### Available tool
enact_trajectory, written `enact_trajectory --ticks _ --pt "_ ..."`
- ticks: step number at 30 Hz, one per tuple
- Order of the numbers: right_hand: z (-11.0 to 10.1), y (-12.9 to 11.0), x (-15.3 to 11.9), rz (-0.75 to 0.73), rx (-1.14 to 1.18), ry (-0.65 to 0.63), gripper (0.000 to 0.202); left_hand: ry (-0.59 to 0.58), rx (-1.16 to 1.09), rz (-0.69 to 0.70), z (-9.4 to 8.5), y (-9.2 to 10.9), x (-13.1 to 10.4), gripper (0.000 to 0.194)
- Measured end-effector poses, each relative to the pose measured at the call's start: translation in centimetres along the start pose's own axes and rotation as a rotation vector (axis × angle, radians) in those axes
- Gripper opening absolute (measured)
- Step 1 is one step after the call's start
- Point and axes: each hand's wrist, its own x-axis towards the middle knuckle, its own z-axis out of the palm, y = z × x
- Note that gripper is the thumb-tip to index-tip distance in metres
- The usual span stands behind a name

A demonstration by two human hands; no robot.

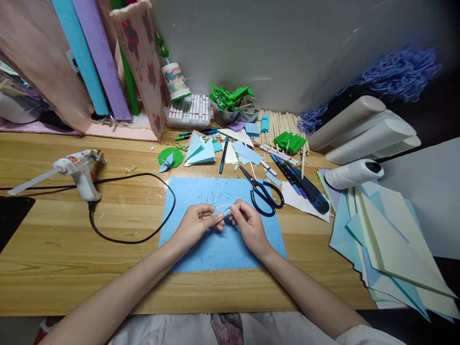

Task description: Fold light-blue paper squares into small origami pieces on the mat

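Over the blue sheet (194, 249), a small piece of light blue paper (223, 209) is held up between both hands. My left hand (200, 221) pinches its left side with thumb and fingers. At its right end, my right hand (247, 224) closes thumb and forefinger on the paper's edge; a thin dark line shows there, too fine to make out. Black-handled scissors (264, 194) lie just beyond my right hand, blades pointing away to the left. Behind the sheet rest a folded blue paper crane (166, 163) and a green disc (174, 156).
To the left, a white glue gun (81, 175) trails its black cable (143, 240) to the sheet's edge. Pens, paper scraps, a blue cutter (316, 196) and a marker box (189, 111) crowd the back. Stacked coloured paper (395, 230) lies at right, under a white roll (354, 174).
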Motion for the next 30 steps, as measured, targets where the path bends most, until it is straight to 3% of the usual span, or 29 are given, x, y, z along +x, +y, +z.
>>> enact_trajectory --ticks 4,7,11,19,30 --pt "-0.3 0.1 0.2 -0.013 -0.015 0.006 0.013 0.039 0.16 0.134 -0.1 0.0 -0.1 0.021" --pt "-0.8 -0.3 0.5 -0.132 -0.139 0.025 0.022 0.069 0.317 0.197 -0.2 -0.1 -0.2 0.022" --pt "-1.3 -0.9 0.5 -0.308 -0.337 0.005 0.012 0.089 0.433 0.237 -0.2 -0.1 -0.3 0.021" --pt "-1.6 -0.3 0.3 -0.501 -0.5 0.021 0.021 0.055 0.488 0.243 -0.1 0.0 -0.4 0.024" --pt "-1.4 -0.6 0.5 -0.379 -0.444 -0.02 0.009 0.067 0.685 0.358 -0.3 -0.1 -0.4 0.023"
